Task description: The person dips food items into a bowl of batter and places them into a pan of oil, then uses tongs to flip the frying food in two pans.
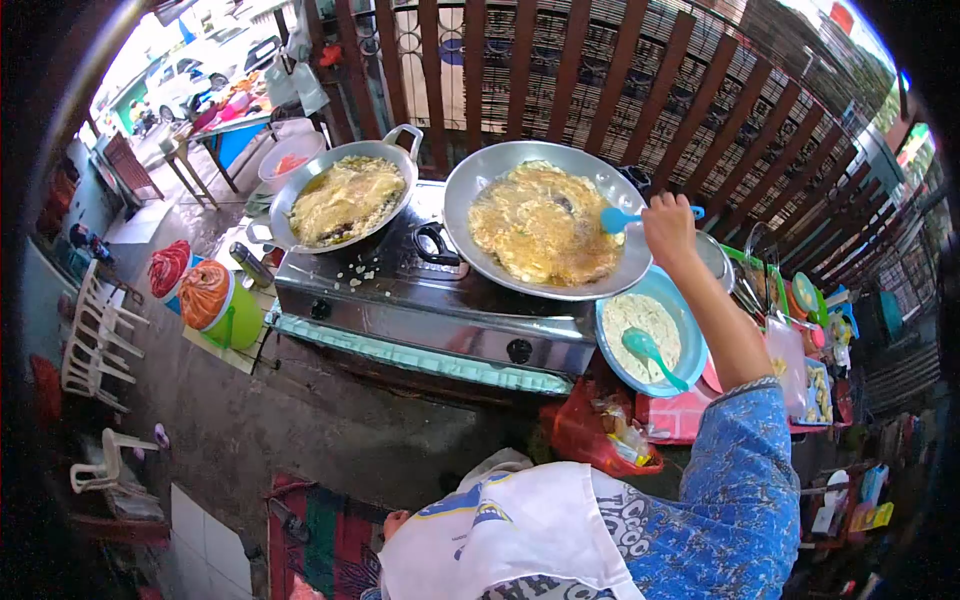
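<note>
My right hand (672, 228) is closed on the handle of a blue ladle (615, 220), whose bowl is over the right edge of the frying food (545, 225) in the large right wok (470, 170). Below that hand, a blue basin (603, 335) holds pale batter with a green ladle (643, 345) resting in it. The smaller left wok (405, 165) also has yellowish food (345, 200) in oil. At the lower left of my apron, only a little of my left hand (397, 522) shows; its fingers are mostly hidden.
Both woks sit on a metal stove (430, 320) with slatted wood behind. Left are lidded buckets (235, 318), a dark bottle (250, 262) and white chairs (90, 335). A red bag (585, 430) lies below the basin; utensils and a tray (818, 395) stand right.
</note>
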A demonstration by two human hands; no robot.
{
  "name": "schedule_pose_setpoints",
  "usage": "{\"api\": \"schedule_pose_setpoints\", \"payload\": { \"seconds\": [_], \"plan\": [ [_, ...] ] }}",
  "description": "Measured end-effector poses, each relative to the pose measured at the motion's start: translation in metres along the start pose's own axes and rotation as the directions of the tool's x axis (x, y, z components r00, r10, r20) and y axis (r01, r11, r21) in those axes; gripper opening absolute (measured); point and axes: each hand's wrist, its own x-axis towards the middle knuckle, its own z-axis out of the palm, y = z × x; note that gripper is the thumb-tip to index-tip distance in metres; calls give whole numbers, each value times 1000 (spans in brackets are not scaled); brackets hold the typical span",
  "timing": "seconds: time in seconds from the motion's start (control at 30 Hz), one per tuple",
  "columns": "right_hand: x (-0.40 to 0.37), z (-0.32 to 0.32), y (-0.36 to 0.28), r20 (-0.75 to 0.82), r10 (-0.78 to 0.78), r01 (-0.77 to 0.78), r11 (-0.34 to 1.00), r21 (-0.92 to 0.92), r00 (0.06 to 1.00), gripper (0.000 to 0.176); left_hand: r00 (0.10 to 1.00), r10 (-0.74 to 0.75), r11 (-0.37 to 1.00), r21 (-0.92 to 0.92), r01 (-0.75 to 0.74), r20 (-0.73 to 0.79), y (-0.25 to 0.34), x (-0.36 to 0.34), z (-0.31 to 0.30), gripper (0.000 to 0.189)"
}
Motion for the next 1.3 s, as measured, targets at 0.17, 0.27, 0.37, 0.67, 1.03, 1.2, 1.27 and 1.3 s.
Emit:
{"api": "schedule_pose_setpoints", "payload": {
  "seconds": [0.17, 0.27, 0.37, 0.67, 1.03, 1.2, 1.27, 1.3],
  "plan": [
    [2, -27, 4, 41, 7, -12, 993, 118, 999, 13, 999, -8, 998, -67, 5, -48, 14, -12, -1, 35],
    [22, -8, 13, -59, 154, -144, 979, 146, 986, 12, 996, -54, 997, 53, 58, -70, 32, -32, -11, 35],
    [37, 28, 7, -103, 207, -181, 960, 214, 973, 13, 1000, -4, 990, 143, 6, -16, 30, -37, -10, 34],
    [34, 16, 17, -103, 79, -40, 941, 336, 992, 14, 992, -107, 992, 66, 103, 61, 2, -45, 6, 31],
    [48, 35, -7, -160, 123, -6, 809, 587, 979, 33, 986, -132, 990, 28, 135, -103, 27, -67, 25, 36],
    [24, 25, -13, -76, 30, 22, 798, 602, 997, 32, 963, -218, 975, -74, 208, -161, 52, -95, 37, 37],
    [23, 24, -16, -120, 0, 74, 789, 610, 993, 29, 961, -240, 965, -138, 221, -139, 66, -109, 38, 37],
    [22, 17, -13, -164, 63, 54, 780, 624, 984, 31, 968, -227, 971, -107, 216, -104, 71, -115, 40, 37]
  ]
}}
